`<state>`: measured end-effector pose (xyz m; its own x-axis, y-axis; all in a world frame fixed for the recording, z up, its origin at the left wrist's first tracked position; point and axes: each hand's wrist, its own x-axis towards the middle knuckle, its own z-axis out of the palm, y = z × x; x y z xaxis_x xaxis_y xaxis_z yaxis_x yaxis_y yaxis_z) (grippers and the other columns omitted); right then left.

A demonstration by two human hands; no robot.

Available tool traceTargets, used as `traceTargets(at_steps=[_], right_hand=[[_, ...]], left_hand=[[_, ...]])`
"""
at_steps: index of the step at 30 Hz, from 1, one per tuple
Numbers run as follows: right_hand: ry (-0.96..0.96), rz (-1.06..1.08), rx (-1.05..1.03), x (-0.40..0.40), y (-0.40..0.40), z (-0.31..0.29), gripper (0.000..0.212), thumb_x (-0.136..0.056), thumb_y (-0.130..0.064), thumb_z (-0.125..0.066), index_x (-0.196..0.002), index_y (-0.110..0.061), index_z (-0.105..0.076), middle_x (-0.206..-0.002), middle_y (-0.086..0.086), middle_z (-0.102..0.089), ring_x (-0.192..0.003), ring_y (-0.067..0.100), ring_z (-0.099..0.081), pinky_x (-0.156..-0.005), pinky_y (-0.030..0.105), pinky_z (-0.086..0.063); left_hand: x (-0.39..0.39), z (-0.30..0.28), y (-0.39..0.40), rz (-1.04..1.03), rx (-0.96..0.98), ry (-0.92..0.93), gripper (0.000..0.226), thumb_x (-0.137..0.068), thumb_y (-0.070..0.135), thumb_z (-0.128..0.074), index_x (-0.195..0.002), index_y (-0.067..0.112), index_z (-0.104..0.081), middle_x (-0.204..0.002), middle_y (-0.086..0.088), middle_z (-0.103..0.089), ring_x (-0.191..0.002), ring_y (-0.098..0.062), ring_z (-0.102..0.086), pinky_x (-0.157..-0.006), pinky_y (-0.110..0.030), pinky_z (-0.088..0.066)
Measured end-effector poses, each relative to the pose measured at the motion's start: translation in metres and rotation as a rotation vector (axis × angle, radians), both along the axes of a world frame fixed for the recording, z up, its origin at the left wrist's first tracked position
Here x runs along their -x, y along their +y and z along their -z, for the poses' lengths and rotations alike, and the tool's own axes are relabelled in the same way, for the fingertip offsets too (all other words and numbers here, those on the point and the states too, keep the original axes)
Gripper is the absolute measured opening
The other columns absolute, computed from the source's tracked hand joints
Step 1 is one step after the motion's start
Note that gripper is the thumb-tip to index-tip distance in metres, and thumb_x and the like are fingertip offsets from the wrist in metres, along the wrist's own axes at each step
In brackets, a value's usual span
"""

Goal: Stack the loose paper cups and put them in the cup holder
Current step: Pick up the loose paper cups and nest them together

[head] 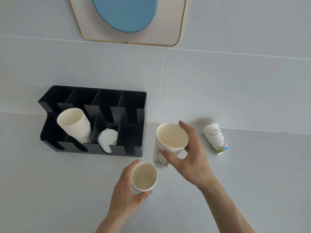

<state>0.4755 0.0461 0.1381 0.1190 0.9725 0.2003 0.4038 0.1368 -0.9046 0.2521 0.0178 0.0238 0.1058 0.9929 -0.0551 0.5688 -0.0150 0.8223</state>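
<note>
My left hand (127, 187) grips a paper cup (144, 178) near the counter's front, its mouth facing up. My right hand (188, 157) is closed around the rim of a second paper cup (171, 136), lifted and tilted, to the right of the black cup holder (134, 105). A blurred printed cup (159, 156) shows just below and left of that one. Another printed cup (216, 139) stands upside down at the far right. In the holder, a stack of white cups (75, 125) leans in the second slot, and white lids (107, 137) fill the third.
The grey counter meets a grey tiled wall right behind the holder. A blue disc on a gold-rimmed panel (124, 14) hangs on the wall above. The holder's first and last slots hold nothing I can see.
</note>
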Motion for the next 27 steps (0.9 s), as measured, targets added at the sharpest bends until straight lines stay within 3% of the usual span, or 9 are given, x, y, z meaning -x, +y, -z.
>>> traceTargets(at_steps=[5,9,12,15,19,23,27], right_hand=[[-0.027,-0.193,0.062,0.032,-0.012,0.0,0.095,-0.071,-0.046,-0.083,-0.15,-0.028,-0.034,-0.132,-0.012,-0.049,-0.122,0.011,-0.054,-0.095,0.028,-0.053],[-0.199,-0.258,0.098,0.042,-0.02,0.029,0.095,-0.071,-0.052,-0.08,-0.15,-0.03,-0.032,-0.133,-0.016,-0.044,-0.119,-0.006,-0.046,-0.094,0.01,-0.042],[-0.295,-0.309,0.134,0.043,-0.026,0.048,0.1,-0.072,-0.053,-0.082,-0.153,-0.026,-0.03,-0.141,-0.015,-0.04,-0.122,0.0,-0.047,-0.1,0.019,-0.046],[-0.354,-0.343,0.177,0.041,-0.031,0.06,0.102,-0.076,-0.065,-0.075,-0.156,-0.023,-0.029,-0.148,-0.016,-0.037,-0.129,0.006,-0.047,-0.106,0.024,-0.045],[-0.381,-0.304,0.192,0.041,-0.032,0.067,0.089,-0.083,-0.055,-0.074,-0.155,-0.026,-0.032,-0.15,-0.016,-0.041,-0.129,0.009,-0.05,-0.105,0.025,-0.045],[-0.362,-0.294,0.213,0.042,-0.03,0.069,0.088,-0.08,-0.055,-0.076,-0.153,-0.029,-0.035,-0.147,-0.017,-0.045,-0.127,0.009,-0.052,-0.104,0.026,-0.046],[-0.338,-0.286,0.233,0.03,-0.023,0.066,0.087,-0.078,-0.063,-0.073,-0.15,-0.026,-0.043,-0.141,-0.015,-0.054,-0.125,0.006,-0.054,-0.105,0.027,-0.046]], left_hand=[[-0.001,0.0,-0.001,-0.015,-0.004,-0.021,0.093,-0.054,0.05,-0.088,-0.131,0.061,-0.038,-0.127,0.034,-0.057,-0.112,0.013,-0.056,-0.078,-0.015,-0.048],[-0.001,0.003,0.0,-0.025,-0.004,-0.005,0.092,-0.053,0.054,-0.088,-0.132,0.055,-0.04,-0.129,0.035,-0.055,-0.114,0.015,-0.054,-0.076,-0.012,-0.047],[-0.002,0.004,0.0,-0.043,-0.014,-0.009,0.094,-0.054,0.053,-0.086,-0.135,0.057,-0.038,-0.133,0.035,-0.053,-0.117,0.013,-0.053,-0.079,-0.013,-0.047],[-0.001,0.004,0.001,-0.024,0.003,-0.011,0.112,-0.054,0.05,-0.088,-0.144,0.061,-0.022,-0.134,0.043,-0.046,-0.117,0.007,-0.055,-0.085,-0.016,-0.05],[0.0,0.002,0.003,0.01,0.011,-0.028,0.128,-0.049,0.06,-0.091,-0.149,0.06,-0.012,-0.136,0.047,-0.039,-0.119,0.016,-0.048,-0.079,-0.009,-0.047],[-0.001,0.0,0.001,0.021,-0.015,0.03,0.112,-0.055,0.058,-0.087,-0.144,0.065,-0.019,-0.139,0.054,-0.03,-0.12,0.031,-0.034,-0.085,-0.011,-0.041],[-0.002,-0.003,0.001,0.019,-0.023,0.031,0.105,-0.057,0.061,-0.084,-0.143,0.063,-0.024,-0.139,0.049,-0.035,-0.118,0.03,-0.036,-0.081,-0.01,-0.041]])
